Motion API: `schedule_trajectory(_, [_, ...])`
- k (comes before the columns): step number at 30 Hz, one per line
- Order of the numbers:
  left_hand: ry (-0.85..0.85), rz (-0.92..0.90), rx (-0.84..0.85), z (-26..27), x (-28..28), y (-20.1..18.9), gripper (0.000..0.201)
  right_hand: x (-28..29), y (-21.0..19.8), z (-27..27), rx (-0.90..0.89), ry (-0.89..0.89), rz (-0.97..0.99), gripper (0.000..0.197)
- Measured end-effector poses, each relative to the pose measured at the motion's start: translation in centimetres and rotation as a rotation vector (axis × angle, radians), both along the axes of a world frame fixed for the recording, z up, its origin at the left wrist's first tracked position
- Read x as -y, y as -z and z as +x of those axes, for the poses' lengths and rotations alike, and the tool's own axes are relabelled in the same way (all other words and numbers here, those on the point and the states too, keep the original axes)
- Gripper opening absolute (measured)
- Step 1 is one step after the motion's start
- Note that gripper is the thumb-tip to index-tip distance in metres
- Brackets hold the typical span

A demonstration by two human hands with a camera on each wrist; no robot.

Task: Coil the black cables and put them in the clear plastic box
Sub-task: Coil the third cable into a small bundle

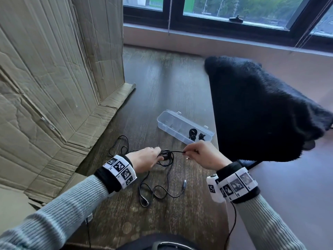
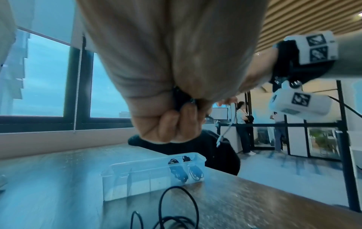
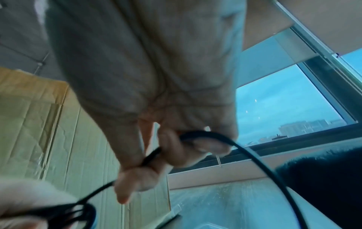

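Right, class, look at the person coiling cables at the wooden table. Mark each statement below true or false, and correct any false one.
1. The left hand holds a bundle of black cable loops. True.
2. The clear plastic box is closed with its lid on. False: it stands open, no lid over the compartments.
3. Coiled black cables already lie in the box's right-end compartments. True.
4. The right hand rests flat on the table. False: it pinches the cable above the table.
5. All the cable is off the table. False: loose cable lies on it.
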State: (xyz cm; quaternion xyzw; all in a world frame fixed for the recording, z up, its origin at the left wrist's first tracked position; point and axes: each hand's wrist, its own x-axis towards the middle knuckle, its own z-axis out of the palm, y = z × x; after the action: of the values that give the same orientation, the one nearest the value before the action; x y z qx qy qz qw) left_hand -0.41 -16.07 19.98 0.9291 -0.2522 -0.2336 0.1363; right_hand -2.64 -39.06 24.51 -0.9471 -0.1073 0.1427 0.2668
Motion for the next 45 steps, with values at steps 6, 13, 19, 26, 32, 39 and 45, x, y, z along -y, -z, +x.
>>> schedule_trajectory(6, [0.02, -0.233, -0.04, -1.2, -0.3, -0.7, 0.042, 0.4, 0.5, 1.3, 0.173, 0.079, 0.141, 0.012])
schedule_trajectory(13, [0.138, -0.209, -0.034, -1.5, 0.4, -2.1, 0.022, -0.3, 1.6, 1.8, 0.178, 0.157, 0.41, 0.015])
schedule_trajectory(19, [0.081, -0.497, 0.16, -1.0, 1.0, -3.7, 0.023, -4.0, 2.5, 0.6, -0.142, 0.227, 0.74, 0.021])
schedule_trajectory(26, [-0.096, -0.256, 0.284, 1.5, 0.3, -1.3, 0.021, -5.4, 4.1, -1.1, 0.09, -0.124, 0.014, 0.033])
schedule_trajectory(32, [0.156, 0.027, 0.382, 0.9, 1.3, -0.7, 0.02, -4.0, 1.5, 0.2, 0.358, -0.211, -0.008, 0.014])
schedule_trajectory(39, [0.401, -0.197, 0.345, 0.7, -0.3, -0.5, 0.014, -3.2, 1.6, 1.4, 0.248, 0.106, 0.562, 0.029])
schedule_trajectory(45, [0.181, -0.545, 0.218, -0.7, -0.3, -0.7, 0.021, -2.2, 3.8, 2.5, 0.124, 0.062, 0.628, 0.014])
